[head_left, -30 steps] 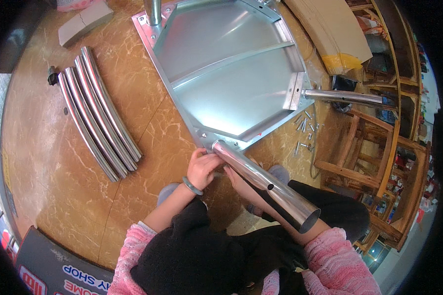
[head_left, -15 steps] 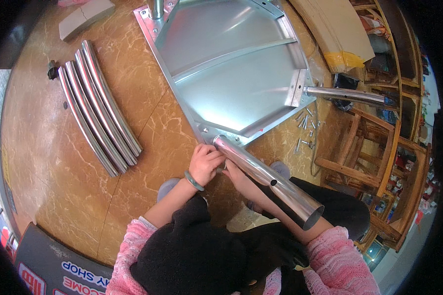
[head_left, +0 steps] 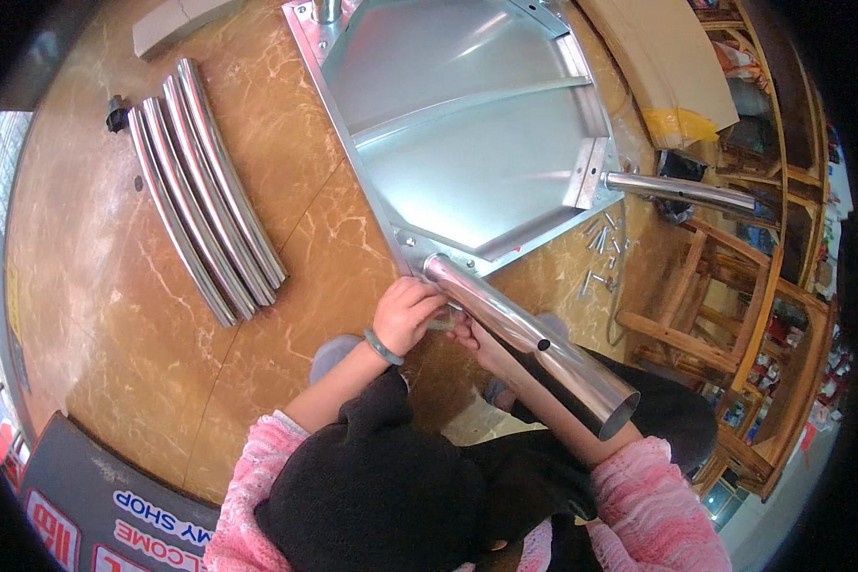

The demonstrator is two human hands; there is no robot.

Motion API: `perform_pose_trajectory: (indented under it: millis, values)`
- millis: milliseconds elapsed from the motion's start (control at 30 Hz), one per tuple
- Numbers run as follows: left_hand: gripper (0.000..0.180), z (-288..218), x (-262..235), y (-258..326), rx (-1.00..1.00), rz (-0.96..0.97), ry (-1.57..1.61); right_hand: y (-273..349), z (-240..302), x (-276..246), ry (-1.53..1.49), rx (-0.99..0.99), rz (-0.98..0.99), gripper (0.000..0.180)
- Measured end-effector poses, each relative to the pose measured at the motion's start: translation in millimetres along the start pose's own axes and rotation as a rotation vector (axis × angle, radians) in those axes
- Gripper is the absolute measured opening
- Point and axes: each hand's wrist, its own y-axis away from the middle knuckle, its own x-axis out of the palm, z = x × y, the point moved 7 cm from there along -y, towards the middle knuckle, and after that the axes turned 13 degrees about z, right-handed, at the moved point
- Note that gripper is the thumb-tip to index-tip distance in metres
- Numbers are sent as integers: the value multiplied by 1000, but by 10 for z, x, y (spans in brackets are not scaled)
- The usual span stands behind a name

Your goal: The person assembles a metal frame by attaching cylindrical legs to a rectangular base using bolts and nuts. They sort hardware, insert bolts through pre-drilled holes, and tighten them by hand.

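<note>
**Caller:** Down at the near corner of the metal tray (head_left: 467,162), on the marble floor (head_left: 114,315), both hands meet at the base of the steel leg tube (head_left: 529,343). That tube stands up from the tray's corner bracket (head_left: 429,250) and leans toward the camera, open end nearest us.

**Analyst:** And the left hand (head_left: 405,313) has its fingers curled together right beside the joint, on something small. Too small to name from this view.

**Caller:** The right hand (head_left: 469,334)?

**Analyst:** Tucked under the tube, touching it, but mostly hidden. Whether those fingers are closed or apart, nobody can tell.

**Caller:** So where's the danger?

**Analyst:** The tube is long and tilted. If the joint isn't firm, its weight could lever it sideways and pinch fingers against the bracket. Neither hand seems to hold the tube higher up.

**Caller:** Loose screws (head_left: 602,253) lie scattered on the floor just right of the tray.

**Analyst:** Easy to kneel on, or to knock farther off with a knee. A small fastener dropped at the joint could also roll under the tray.

**Caller:** Another leg (head_left: 682,191) sticks out flat from the right corner.

**Analyst:** Bump it and the whole tray shifts, spoiling the alignment. The curved tubes (head_left: 200,191) lie well apart to the left, out of harm's way.
</note>
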Motion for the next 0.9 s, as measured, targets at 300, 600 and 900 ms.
perform_pose_trajectory:
  millis: [300, 600, 900]
  values:
    - [25, -37, -75, 25, -69, -62, -76, 103, 133, 240, 166, -124, -1, 25]
    - [25, -4, -151, 92, -78, -114, -74, 483, 705, 979, 1638, -767, -314, 21]
    - [25, 41, -104, 33, -126, -70, -64, 116, 370, 629, 708, -66, -1, 24]
